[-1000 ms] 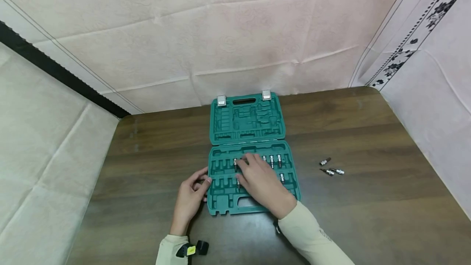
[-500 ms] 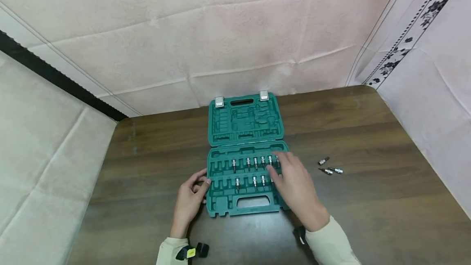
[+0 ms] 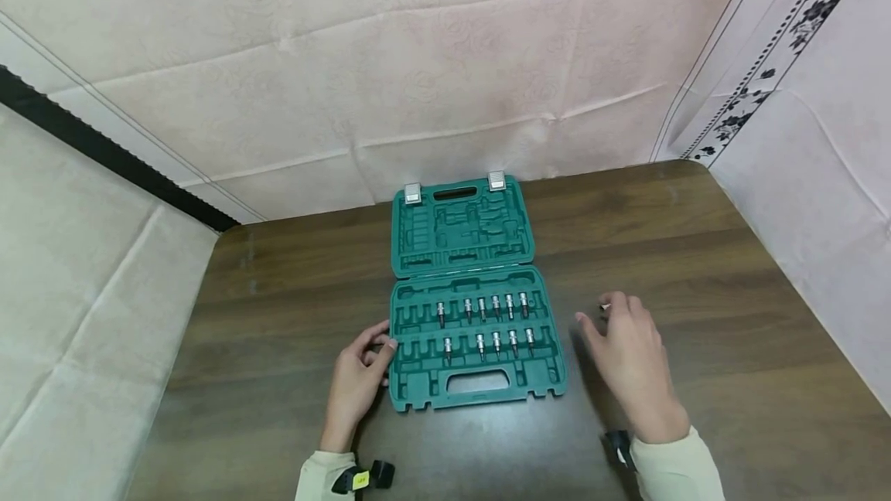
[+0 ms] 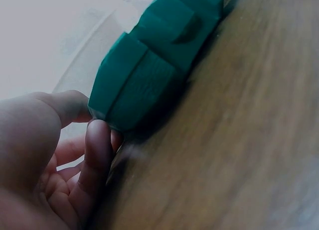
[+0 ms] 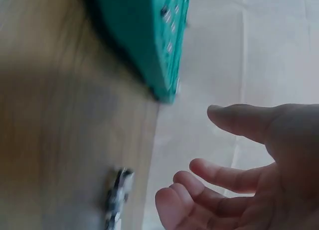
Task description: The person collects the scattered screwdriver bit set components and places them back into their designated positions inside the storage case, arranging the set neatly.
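A green plastic case [image 3: 418,391] lies opened flat on the table, its lid folded toward the wall. Two rows of silver-and-dark bit sockets [image 3: 524,304] sit in the moulded slots of its lower half. My left hand [image 3: 358,377] pinches the left edge of that half between thumb and fingers; the left wrist view shows the case corner [image 4: 124,85] in this grip. To the right of the case, my right hand [image 3: 629,362] hovers with fingers spread and nothing in them. Loose bit sockets [image 5: 118,195] lie on the table below it, mostly hidden by the hand in the head view.
The brown wood-grain table [image 3: 299,308] meets a pale cloth-covered wall [image 3: 418,83] just behind the lid. More cloth hangs at the left and right sides. Two silver latches [image 3: 496,181] stand at the lid's far edge.
My right hand has moved right, from over the case's slots to over the loose bit sockets, uncovering both rows. My left hand keeps its grip on the case's edge.
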### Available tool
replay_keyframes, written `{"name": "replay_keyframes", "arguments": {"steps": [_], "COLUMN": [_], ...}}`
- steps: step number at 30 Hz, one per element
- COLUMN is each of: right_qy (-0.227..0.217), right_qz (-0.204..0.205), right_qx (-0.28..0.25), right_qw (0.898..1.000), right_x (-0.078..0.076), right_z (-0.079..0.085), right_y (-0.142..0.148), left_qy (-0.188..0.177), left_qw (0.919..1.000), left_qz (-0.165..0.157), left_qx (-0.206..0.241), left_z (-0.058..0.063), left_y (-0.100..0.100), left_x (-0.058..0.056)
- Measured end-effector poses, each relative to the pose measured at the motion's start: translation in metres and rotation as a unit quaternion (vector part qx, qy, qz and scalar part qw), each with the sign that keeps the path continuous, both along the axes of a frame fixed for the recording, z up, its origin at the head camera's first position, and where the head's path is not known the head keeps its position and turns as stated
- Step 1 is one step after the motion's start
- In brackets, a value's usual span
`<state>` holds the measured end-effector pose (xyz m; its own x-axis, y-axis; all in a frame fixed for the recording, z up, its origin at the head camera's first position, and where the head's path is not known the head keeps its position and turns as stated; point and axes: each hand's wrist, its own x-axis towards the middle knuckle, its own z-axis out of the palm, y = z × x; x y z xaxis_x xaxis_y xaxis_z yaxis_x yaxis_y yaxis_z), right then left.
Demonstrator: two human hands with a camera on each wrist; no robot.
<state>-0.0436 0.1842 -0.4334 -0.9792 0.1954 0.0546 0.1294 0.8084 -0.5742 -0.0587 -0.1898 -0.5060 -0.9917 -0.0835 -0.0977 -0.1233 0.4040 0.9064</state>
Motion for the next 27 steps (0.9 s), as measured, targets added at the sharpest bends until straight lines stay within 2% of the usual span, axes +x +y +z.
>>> {"name": "replay_keyframes", "arguments": {"steps": [4, 9, 13, 20, 24, 27], "right_qy": [-0.011, -0.055, -0.098, -0.143, -0.154, -0.137], "right_qz": [-0.029, -0.06, -0.066, -0.071, -0.069, -0.066], "right_qx": [0.009, 0.014, 0.015, 0.007, 0.002, 0.004], "right_qw": [0.999, 0.997, 0.993, 0.987, 0.986, 0.988], "right_x": [0.001, -0.002, -0.006, -0.012, -0.017, -0.02], "right_z": [-0.006, -0.011, -0.015, -0.022, -0.024, -0.026], "right_y": [0.017, 0.036, 0.05, 0.063, 0.065, 0.065], "left_qy": [-0.01, -0.014, -0.014, -0.014, -0.011, -0.009], "left_qw": [0.9999, 0.9999, 0.9999, 0.9999, 0.9999, 1.0], "left_qz": [0.004, 0.008, 0.009, 0.008, 0.005, 0.003], "left_qx": [0.002, 0.001, -0.001, 0.0, 0.003, 0.002], "left_z": [0.001, 0.002, 0.002, 0.001, 0.002, 0.002], "left_y": [0.0, -0.001, -0.002, 0.0, 0.0, 0.001], "left_x": [0.001, 0.003, 0.003, 0.002, 0.002, 0.001]}}
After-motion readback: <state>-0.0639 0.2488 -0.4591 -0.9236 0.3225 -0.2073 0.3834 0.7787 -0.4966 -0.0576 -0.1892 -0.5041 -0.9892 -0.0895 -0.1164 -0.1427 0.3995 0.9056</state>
